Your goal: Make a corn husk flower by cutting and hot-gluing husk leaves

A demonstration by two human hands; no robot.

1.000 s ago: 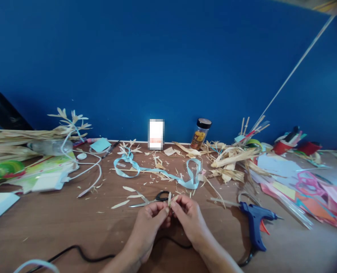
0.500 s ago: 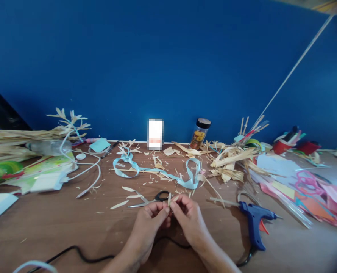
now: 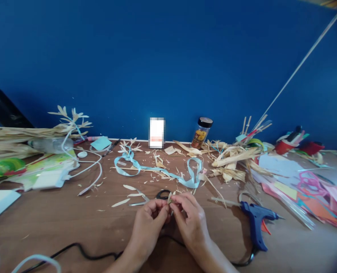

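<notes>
Both hands meet low in the middle of the view, fingertips pinched round a small pale strip of dried husk (image 3: 169, 198). My left hand (image 3: 149, 223) is closed on its lower end from the left. My right hand (image 3: 191, 218) pinches it from the right, thumb and forefinger pressed together. The strip's lower part is hidden by the fingers. Just beyond the hands lie scissors (image 3: 163, 194) with black handles, partly covered by the fingers. Several cut pale husk petals (image 3: 121, 203) rest on the table to the left of the scissors.
A blue glue gun (image 3: 255, 222) lies at right, its black cord (image 3: 83, 252) crossing in front. Light-blue ribbon (image 3: 154, 169) curls beyond the hands among husk scraps. A jar (image 3: 201, 132) stands by the wall. Husks (image 3: 231, 163), paper (image 3: 282, 167) and a white charger (image 3: 50, 179) surround the work area.
The view has shifted slightly. My right hand's fingers have moved a little around the strip; both hands stay pinched together on it.
</notes>
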